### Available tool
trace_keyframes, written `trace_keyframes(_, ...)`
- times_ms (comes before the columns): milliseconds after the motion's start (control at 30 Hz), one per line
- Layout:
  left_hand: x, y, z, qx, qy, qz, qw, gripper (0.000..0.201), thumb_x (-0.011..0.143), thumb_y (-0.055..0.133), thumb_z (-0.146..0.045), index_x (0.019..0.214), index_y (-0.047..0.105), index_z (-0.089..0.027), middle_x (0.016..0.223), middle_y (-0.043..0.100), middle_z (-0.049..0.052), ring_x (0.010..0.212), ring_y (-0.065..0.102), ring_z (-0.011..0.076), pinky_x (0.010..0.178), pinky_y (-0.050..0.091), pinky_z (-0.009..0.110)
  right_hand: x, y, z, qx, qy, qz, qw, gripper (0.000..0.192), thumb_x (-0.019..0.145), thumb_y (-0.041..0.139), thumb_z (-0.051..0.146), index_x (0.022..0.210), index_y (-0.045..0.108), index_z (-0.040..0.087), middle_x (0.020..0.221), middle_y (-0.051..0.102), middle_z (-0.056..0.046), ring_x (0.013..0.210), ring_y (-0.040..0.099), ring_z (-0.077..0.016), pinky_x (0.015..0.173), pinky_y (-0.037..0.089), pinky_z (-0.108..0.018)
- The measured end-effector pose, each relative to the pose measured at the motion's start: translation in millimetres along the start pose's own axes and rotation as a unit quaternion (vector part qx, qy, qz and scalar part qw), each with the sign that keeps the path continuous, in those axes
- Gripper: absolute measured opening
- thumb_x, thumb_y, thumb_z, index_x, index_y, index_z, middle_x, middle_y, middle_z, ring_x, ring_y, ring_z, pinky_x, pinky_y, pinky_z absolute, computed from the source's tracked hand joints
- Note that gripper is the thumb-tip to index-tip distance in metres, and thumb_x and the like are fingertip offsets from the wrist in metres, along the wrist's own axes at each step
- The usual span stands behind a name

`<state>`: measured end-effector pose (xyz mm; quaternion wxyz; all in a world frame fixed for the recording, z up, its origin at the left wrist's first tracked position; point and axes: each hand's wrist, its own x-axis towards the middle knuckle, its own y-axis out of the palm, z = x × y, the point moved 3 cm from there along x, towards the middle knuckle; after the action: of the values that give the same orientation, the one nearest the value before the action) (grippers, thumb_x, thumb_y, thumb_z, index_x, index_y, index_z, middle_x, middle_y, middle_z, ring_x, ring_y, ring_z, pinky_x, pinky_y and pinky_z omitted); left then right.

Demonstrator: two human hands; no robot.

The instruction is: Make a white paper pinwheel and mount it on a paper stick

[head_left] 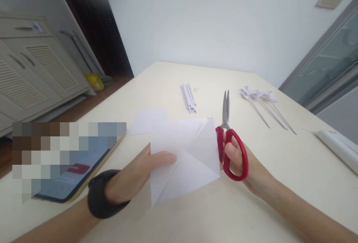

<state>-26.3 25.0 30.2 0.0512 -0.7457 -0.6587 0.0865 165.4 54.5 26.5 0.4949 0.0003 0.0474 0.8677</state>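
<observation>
My left hand (pixel 137 177) pinches a creased white square of paper (pixel 184 161) by its left edge and holds it tilted above the cream table (pixel 279 183). My right hand (pixel 240 164) has its fingers through the red handles of a pair of scissors (pixel 228 138). The steel blades point away from me and lie together. The scissors sit just to the right of the paper's raised corner. A black band wraps my left wrist.
A phone (pixel 69 168) lies at the left edge of the table. Another white sheet (pixel 148 120) lies behind the held paper. Rolled paper sticks (pixel 188 97) and finished paper pinwheels on sticks (pixel 263 103) lie farther back. A white object (pixel 338 146) rests at the right.
</observation>
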Motion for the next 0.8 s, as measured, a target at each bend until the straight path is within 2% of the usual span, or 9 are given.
trace_keyframes(33, 0, 3.2, 4, -0.065, -0.029, 0.046, 0.996, 0.016, 0.073, 0.051, -0.027, 0.085, 0.061, -0.023, 0.058, 0.064, 0.001, 0.061, 0.064, 0.0203, 0.053, 0.048, 0.028, 0, 1, -1, -0.003, 0.011, 0.001, 1.0, 0.024, 0.078, 0.057, 0.043, 0.08, 0.049, 0.02, 0.06, 0.047, 0.003, 0.056, 0.046, -0.0111, 0.051, 0.038, -0.023)
trace_keyframes(100, -1, 6.6, 7, -0.159, -0.07, 0.093, 0.98, 0.018, 0.074, 0.052, -0.024, 0.091, 0.06, -0.025, 0.063, 0.065, 0.001, 0.064, 0.064, 0.0202, 0.055, 0.047, 0.027, -1, 2, -5, -0.021, 0.043, -0.011, 0.999, 0.024, 0.073, 0.063, 0.039, 0.079, 0.049, 0.02, 0.061, 0.045, 0.004, 0.053, 0.045, -0.0105, 0.05, 0.038, -0.023)
trace_keyframes(200, 0, 7.1, 6, -0.203, -0.083, 0.096, 0.971, 0.015, 0.076, 0.054, -0.024, 0.09, 0.059, -0.025, 0.065, 0.062, 0.0, 0.059, 0.059, 0.0168, 0.051, 0.044, 0.025, -2, 1, -9, -0.054, 0.059, -0.047, 0.996, 0.025, 0.074, 0.062, 0.039, 0.071, 0.048, 0.019, 0.056, 0.044, 0.004, 0.048, 0.043, -0.0098, 0.045, 0.035, -0.022)
trace_keyframes(267, 2, 8.4, 1, -0.179, -0.059, 0.114, 0.975, 0.008, 0.077, 0.054, -0.028, 0.081, 0.058, -0.022, 0.059, 0.055, -0.002, 0.049, 0.049, 0.0122, 0.046, 0.038, 0.023, -2, 0, -11, -0.058, 0.046, -0.074, 0.994, 0.027, 0.076, 0.059, 0.041, 0.068, 0.046, 0.019, 0.055, 0.044, 0.004, 0.047, 0.042, -0.009, 0.043, 0.032, -0.021)
trace_keyframes(367, 3, 13.6, -7, -0.094, 0.008, 0.172, 0.981, 0.024, 0.079, 0.05, -0.034, 0.061, 0.052, -0.018, 0.047, 0.041, -0.005, 0.042, 0.035, 0.0091, 0.046, 0.032, 0.024, -1, -3, -12, -0.051, 0.028, -0.122, 0.991, 0.029, 0.078, 0.056, 0.042, 0.066, 0.044, 0.018, 0.055, 0.046, 0.004, 0.047, 0.042, -0.0088, 0.043, 0.033, -0.021)
trace_keyframes(467, 3, 20.1, -7, -0.01, 0.022, 0.212, 0.977, 0.027, 0.08, 0.048, -0.037, 0.061, 0.049, -0.018, 0.047, 0.041, -0.005, 0.045, 0.038, 0.0107, 0.05, 0.034, 0.025, -2, -4, -13, -0.054, 0.006, -0.152, 0.987, 0.03, 0.079, 0.055, 0.041, 0.064, 0.043, 0.018, 0.054, 0.046, 0.004, 0.048, 0.043, -0.0088, 0.043, 0.033, -0.021)
trace_keyframes(533, 3, 22.8, -2, 0.039, 0.008, 0.202, 0.979, 0.024, 0.082, 0.047, -0.038, 0.069, 0.053, -0.018, 0.05, 0.045, -0.005, 0.049, 0.043, 0.0117, 0.054, 0.037, 0.025, -3, -2, -14, -0.061, -0.003, -0.148, 0.987, 0.027, 0.079, 0.056, 0.04, 0.067, 0.045, 0.018, 0.053, 0.047, 0.004, 0.048, 0.044, -0.0092, 0.042, 0.033, -0.02)
trace_keyframes(667, 4, 23.3, 8, 0.11, 0.006, 0.126, 0.986, 0.029, 0.085, 0.043, -0.037, 0.069, 0.059, -0.02, 0.049, 0.046, -0.006, 0.056, 0.051, 0.013, 0.065, 0.041, 0.023, -6, 5, -16, -0.08, -0.014, -0.119, 0.99, 0.023, 0.078, 0.058, 0.037, 0.07, 0.049, 0.017, 0.052, 0.051, 0.003, 0.047, 0.047, -0.0099, 0.042, 0.035, -0.02)
trace_keyframes(800, 6, 20.6, 11, 0.088, -0.008, 0.084, 0.993, 0.027, 0.083, 0.047, -0.035, 0.065, 0.059, -0.019, 0.048, 0.046, -0.006, 0.05, 0.048, 0.0118, 0.057, 0.04, 0.022, -6, 8, -14, -0.056, -0.027, -0.084, 0.994, 0.021, 0.08, 0.057, 0.034, 0.072, 0.048, 0.017, 0.056, 0.052, 0.003, 0.049, 0.045, -0.0089, 0.044, 0.035, -0.02)
